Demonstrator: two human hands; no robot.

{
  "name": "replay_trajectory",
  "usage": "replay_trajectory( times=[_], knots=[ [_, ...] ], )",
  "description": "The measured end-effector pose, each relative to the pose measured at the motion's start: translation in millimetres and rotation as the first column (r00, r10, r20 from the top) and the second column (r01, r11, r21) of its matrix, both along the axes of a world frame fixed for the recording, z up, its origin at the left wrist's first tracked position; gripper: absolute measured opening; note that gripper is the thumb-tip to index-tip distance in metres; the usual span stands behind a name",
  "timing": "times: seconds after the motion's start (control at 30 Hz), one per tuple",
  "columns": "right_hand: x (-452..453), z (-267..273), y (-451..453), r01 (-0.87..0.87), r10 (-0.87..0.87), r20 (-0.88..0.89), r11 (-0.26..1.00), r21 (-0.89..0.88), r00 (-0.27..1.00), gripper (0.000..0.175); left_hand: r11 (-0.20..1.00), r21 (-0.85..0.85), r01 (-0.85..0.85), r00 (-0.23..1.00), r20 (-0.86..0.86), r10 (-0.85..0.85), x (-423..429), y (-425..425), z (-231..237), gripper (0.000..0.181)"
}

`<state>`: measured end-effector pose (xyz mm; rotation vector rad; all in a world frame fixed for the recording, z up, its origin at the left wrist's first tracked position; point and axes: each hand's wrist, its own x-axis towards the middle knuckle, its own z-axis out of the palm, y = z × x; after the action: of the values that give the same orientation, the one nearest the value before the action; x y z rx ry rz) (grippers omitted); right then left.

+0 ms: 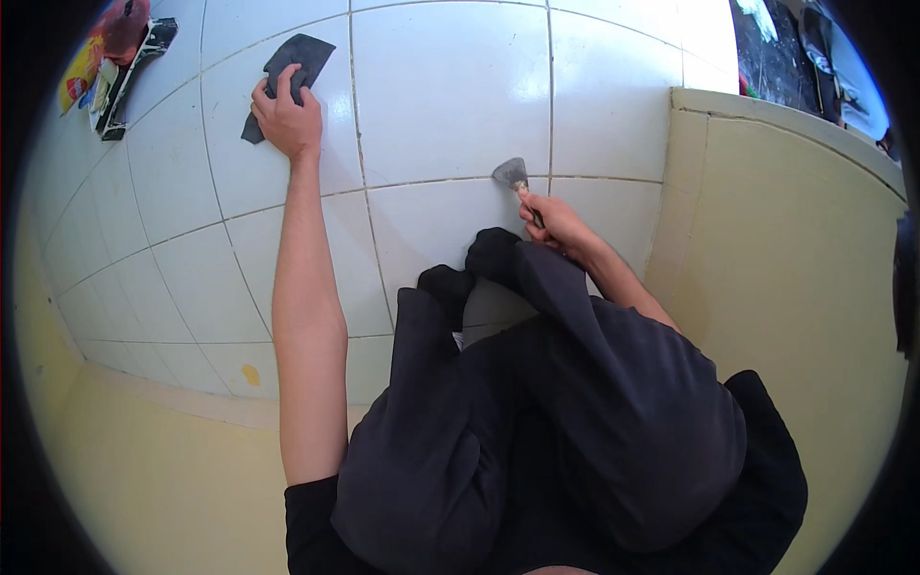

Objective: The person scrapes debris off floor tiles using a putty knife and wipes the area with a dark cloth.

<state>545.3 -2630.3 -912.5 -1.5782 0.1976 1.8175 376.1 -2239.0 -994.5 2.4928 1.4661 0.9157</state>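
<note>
My left hand point(289, 118) is stretched out over the white tiled floor point(445, 86). Its bent fingers grip a creased dark grey sheet point(305, 56) that looks like sandpaper, and parts of the sheet stick out past the fingertips and beside the palm. Close to my feet, my right hand point(557, 219) holds a putty knife point(512, 172) by its handle. The knife's broad grey blade points away from me, over a grout line near a tile corner. Whether the blade touches the tile I cannot tell.
At the far left lie a black-and-white tool or holder point(133, 79), a yellow packet point(83, 75) and a red bag point(126, 32). A low yellow wall point(776, 215) rises on my right. My black-socked feet point(492, 248) rest on the tiles. A yellowish patch point(250, 374) marks one tile.
</note>
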Motion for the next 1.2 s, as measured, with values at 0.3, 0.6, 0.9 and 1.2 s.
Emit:
replay_trajectory(
  times=[0.3,0.6,0.9,1.2],
  knots=[
    [-12,-9,-11,0.005,0.014,0.238,0.997,-0.077,0.971,0.052,0.998,0.059,0.017,1.000,-0.007,-0.017,3,3,-1,0.039],
    [-11,-4,-1,0.107,-0.081,0.194,0.986,-0.129,0.978,0.051,1.000,0.007,0.012,1.000,0.005,-0.012,5,4,-2,0.039],
    [-13,-4,2,0.112,-0.088,0.192,0.987,-0.119,0.978,0.052,1.000,0.014,0.005,1.000,-0.007,-0.005,4,1,0,0.039],
    [18,7,8,0.053,-0.013,0.216,0.982,-0.179,0.976,0.053,0.999,0.048,0.003,1.000,-0.020,-0.003,4,1,3,0.040]
  ],
)
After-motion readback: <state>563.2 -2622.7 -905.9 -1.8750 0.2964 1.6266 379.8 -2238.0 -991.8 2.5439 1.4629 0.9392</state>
